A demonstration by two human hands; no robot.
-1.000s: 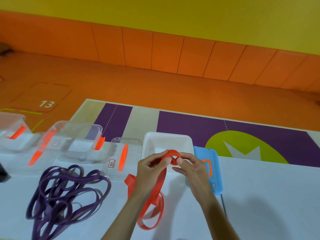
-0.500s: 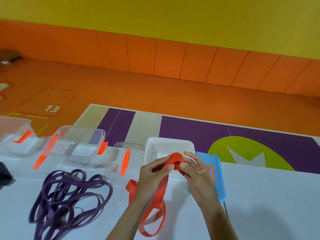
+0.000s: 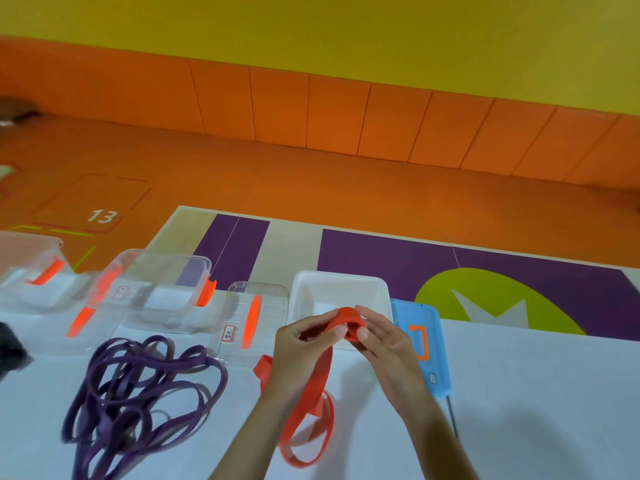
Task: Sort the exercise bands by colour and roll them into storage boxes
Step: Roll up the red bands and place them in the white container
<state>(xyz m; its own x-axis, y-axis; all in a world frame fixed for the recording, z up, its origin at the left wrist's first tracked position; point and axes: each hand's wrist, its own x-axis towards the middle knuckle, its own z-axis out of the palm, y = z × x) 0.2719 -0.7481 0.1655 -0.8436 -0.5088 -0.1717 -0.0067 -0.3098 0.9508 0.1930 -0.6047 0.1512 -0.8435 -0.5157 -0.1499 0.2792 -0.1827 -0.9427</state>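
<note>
Both hands hold one red exercise band (image 3: 313,396) above the white table (image 3: 536,393). My left hand (image 3: 301,351) pinches its strap, and my right hand (image 3: 384,344) curls round the small rolled coil at its top end. The rest of the red band trails down in loops onto the table between my forearms. Just behind the hands stands an open white box (image 3: 341,292). A tangled heap of purple bands (image 3: 138,393) lies at the left.
A blue lid (image 3: 429,344) with an orange handle lies right of the white box. A clear lid (image 3: 252,317) and clear boxes with orange clips (image 3: 162,289) line the table's far left. A dark object (image 3: 10,344) sits at the left edge. Orange floor lies beyond.
The coil at the top of the red band has grown tighter between my fingers. Both hands stayed in front of the white box, and the view shifted slightly.
</note>
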